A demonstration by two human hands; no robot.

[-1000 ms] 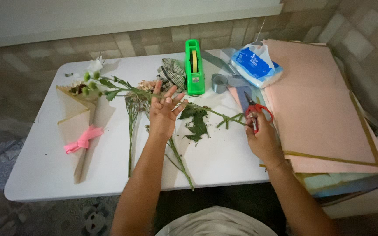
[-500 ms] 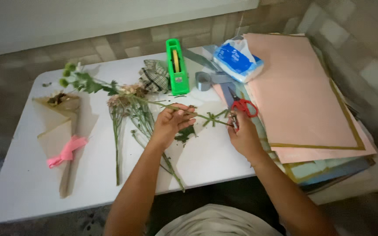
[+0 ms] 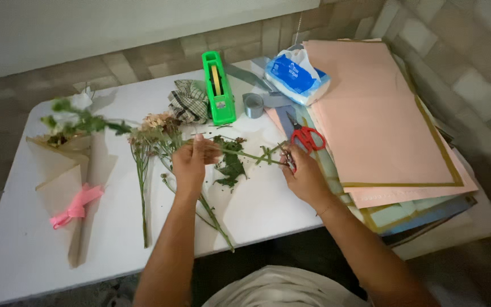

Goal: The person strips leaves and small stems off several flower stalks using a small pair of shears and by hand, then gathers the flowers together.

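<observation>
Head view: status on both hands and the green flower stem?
Left hand grips the thin green flower stem over the white table. Right hand pinches its cut end. Red-handled scissors lie close by, untouched. Loose green leaf scraps under the stem.

red scissors [image 3: 305,136], green tape dispenser [image 3: 217,88]

Green flower stem [image 3: 249,155]: thin and leafy, held roughly level just above the white surface [image 3: 115,227], running from the left hand [image 3: 191,162] rightward to the right hand [image 3: 302,176]. Its flower end points left; short side shoots branch off near the right end. Red-handled scissors [image 3: 302,136]: lying flat on the stacked paper, just beyond the right hand, blades pointing far-left.
</observation>
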